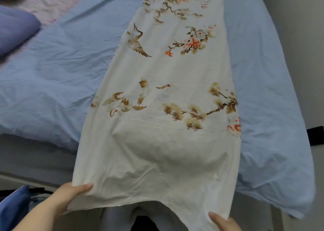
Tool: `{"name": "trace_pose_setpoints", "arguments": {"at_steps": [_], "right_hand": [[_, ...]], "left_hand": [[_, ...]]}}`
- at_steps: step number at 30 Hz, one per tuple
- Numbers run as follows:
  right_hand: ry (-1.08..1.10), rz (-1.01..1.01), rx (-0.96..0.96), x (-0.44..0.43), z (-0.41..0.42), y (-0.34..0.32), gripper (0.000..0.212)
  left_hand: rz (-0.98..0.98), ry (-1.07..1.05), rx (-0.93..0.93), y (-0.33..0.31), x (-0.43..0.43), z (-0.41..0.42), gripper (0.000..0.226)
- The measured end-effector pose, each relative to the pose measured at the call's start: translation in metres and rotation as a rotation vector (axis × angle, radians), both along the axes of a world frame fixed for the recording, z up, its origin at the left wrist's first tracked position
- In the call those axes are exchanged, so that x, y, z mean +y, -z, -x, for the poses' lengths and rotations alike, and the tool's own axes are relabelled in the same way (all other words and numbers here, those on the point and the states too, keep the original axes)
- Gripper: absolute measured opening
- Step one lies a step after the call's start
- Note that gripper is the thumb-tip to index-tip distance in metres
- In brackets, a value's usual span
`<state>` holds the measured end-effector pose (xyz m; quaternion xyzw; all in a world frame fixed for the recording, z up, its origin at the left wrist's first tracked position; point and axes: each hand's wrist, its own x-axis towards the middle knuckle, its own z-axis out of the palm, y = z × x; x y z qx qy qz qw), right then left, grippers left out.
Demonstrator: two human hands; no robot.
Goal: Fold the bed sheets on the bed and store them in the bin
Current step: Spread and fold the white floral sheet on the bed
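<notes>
On the blue bed [61, 73], a long white sheet [166, 143] with birds and flowers lies stretched out, away from the person; its near end is lifted off the bed; the left hand [75, 192] pinches the near left corner, thumb on top; the right hand [222, 222] pinches the near right corner; a purple pillow [15, 31] sits far off to the left.

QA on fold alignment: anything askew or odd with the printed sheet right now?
The printed sheet lies as a long strip, but its near hem is uneven: the corner held by the right hand sits lower in frame than the one held by the left hand. The blue sheet beneath is wrinkled. No tear or stain shows.
</notes>
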<state>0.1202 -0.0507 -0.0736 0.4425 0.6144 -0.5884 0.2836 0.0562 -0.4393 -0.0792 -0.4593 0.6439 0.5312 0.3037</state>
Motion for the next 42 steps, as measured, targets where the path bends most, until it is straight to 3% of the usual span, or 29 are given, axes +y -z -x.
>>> {"name": "trace_pose_setpoints", "arguments": {"at_steps": [1, 3, 6, 8, 11, 14, 17, 23, 25, 28, 31, 37, 42], "right_hand": [[0.038, -0.044, 0.01, 0.002, -0.003, 0.001, 0.043], [0.118, -0.139, 0.02, 0.009, -0.011, 0.009, 0.034], [0.187, -0.308, 0.011, 0.01, -0.028, 0.013, 0.029], [0.221, -0.306, 0.072, 0.013, -0.04, 0.006, 0.024], [0.27, -0.309, 0.222, 0.021, -0.054, -0.031, 0.02], [0.373, -0.321, 0.469, 0.042, -0.061, -0.091, 0.015], [0.422, -0.384, 0.595, 0.064, -0.071, -0.13, 0.015], [0.352, -0.437, 0.43, 0.073, -0.095, -0.133, 0.029], [0.353, -0.456, 0.438, 0.078, -0.102, -0.148, 0.023], [0.389, -0.527, 0.497, 0.095, -0.113, -0.173, 0.024], [0.343, -0.587, 0.414, 0.099, -0.136, -0.174, 0.034], [0.246, -0.469, 0.219, 0.083, -0.151, -0.138, 0.035], [0.287, -0.461, 0.188, 0.09, -0.157, -0.14, 0.032]], "left_hand": [[0.009, -0.046, 0.026, 0.0, 0.001, -0.006, 0.017], [0.001, -0.119, 0.058, -0.003, 0.005, -0.017, 0.014], [0.137, -0.147, 0.067, -0.012, 0.013, -0.036, 0.031], [0.239, -0.126, 0.115, -0.024, 0.021, -0.047, 0.042], [0.295, -0.063, 0.187, -0.065, 0.032, -0.053, 0.046], [0.249, -0.078, 0.318, -0.108, 0.033, -0.066, 0.046], [0.187, -0.11, 0.406, -0.146, 0.04, -0.08, 0.039], [0.168, -0.069, 0.328, -0.16, 0.048, -0.101, 0.045], [0.165, -0.009, 0.32, -0.159, 0.047, -0.105, 0.044], [0.175, 0.07, 0.358, -0.162, 0.049, -0.113, 0.026], [0.149, 0.069, 0.34, -0.156, 0.051, -0.133, 0.023], [0.078, 0.02, 0.289, -0.15, 0.058, -0.153, 0.021], [0.073, 0.016, 0.278, -0.149, 0.058, -0.159, 0.023]]}}
